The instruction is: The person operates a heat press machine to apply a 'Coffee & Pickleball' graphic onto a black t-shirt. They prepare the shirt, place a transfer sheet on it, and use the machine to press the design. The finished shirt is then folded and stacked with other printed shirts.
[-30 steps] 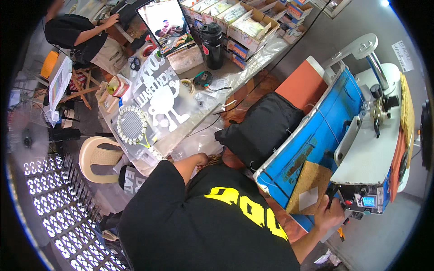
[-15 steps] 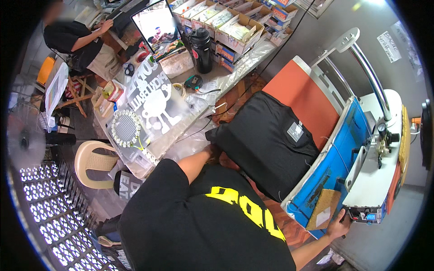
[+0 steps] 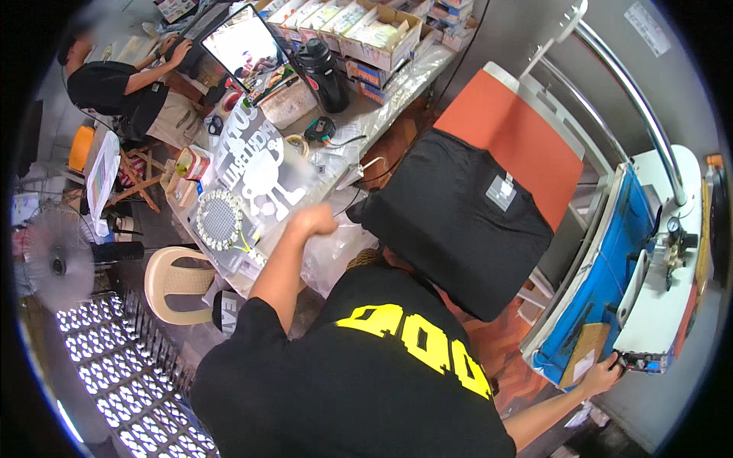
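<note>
A black T-shirt [image 3: 454,221] lies spread over the orange-red pad [image 3: 511,130] of a heat press, its neck label facing up. My right hand [image 3: 603,375], at the far right, is closed round the handle at the front of the press's swing-away head [image 3: 660,305]. That head stands to the right of the shirt, apart from it. Over the near edge of the worktable is my left hand [image 3: 314,220], beside a clear sheet with white print [image 3: 263,172]. Its fingers look bent but are smeared, and no object shows in them.
A worktable [image 3: 374,137] holds a black bottle [image 3: 324,76], a tablet [image 3: 244,46], a tape measure [image 3: 321,130], a flower-trimmed racket [image 3: 220,220] and boxes [image 3: 382,34]. A beige chair [image 3: 179,286] and a fan [image 3: 57,263] stand left. Another person [image 3: 114,91] works at the back left.
My left hand has come away from the shirt's near left edge and risen toward the table. The press head has swung further right with my right hand on it, widening the gap.
</note>
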Demonstrator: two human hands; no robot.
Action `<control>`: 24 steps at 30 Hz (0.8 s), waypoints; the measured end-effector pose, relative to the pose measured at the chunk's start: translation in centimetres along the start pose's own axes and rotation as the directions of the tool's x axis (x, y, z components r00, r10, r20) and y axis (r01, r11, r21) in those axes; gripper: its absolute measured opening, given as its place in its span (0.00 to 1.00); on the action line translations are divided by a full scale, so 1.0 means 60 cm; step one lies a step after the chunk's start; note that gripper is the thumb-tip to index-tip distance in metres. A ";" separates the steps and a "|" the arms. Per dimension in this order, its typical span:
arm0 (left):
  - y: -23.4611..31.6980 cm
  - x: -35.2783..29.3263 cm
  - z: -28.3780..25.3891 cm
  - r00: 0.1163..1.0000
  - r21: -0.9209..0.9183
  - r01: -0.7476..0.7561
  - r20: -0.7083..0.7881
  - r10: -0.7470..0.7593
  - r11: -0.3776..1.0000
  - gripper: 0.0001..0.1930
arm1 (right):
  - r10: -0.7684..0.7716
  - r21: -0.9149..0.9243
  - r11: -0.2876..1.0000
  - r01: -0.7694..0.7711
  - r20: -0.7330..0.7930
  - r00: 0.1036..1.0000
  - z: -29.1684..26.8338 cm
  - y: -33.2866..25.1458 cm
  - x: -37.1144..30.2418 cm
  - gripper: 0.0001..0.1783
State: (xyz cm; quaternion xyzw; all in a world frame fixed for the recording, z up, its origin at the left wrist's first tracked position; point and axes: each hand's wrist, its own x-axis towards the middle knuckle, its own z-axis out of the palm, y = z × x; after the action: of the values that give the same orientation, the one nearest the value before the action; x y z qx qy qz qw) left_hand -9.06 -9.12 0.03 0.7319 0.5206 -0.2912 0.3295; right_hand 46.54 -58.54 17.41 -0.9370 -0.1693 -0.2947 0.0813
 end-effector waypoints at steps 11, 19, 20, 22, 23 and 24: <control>0.465 0.135 -0.153 -0.033 0.594 -0.606 -0.683 0.730 0.528 0.10 | 0.018 -0.056 0.998 -0.031 -0.222 0.975 0.028 0.018 -0.002 0.23; 0.495 0.166 -0.137 0.586 0.118 -0.701 -0.466 0.662 0.704 0.13 | 0.018 0.033 0.999 -0.012 -0.195 0.981 0.031 0.027 0.012 0.22; 0.500 0.167 -0.138 0.590 0.189 -0.699 -0.393 0.705 0.690 0.13 | -0.032 0.027 0.999 0.039 -0.204 0.978 0.028 0.030 0.015 0.21; 0.506 0.159 -0.142 0.495 0.364 -0.665 -0.439 0.750 0.652 0.12 | -0.072 0.056 0.995 0.081 -0.138 0.988 0.023 0.032 0.017 0.18; 0.514 0.153 -0.151 0.439 0.440 -0.677 -0.401 0.804 0.590 0.12 | -0.058 0.082 0.995 0.064 -0.079 0.995 0.023 0.029 0.016 0.18; 0.518 0.142 -0.164 0.490 0.249 -0.743 -0.430 0.758 0.621 0.14 | -0.068 0.093 0.993 0.073 -0.052 0.996 0.020 0.029 0.017 0.18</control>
State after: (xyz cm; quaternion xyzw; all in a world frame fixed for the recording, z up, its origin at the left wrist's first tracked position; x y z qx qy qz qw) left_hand 23.89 -4.02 5.05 0.9376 0.2111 0.0718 0.2667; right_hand 48.57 -59.59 16.94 -0.9181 -0.2140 -0.3117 0.1193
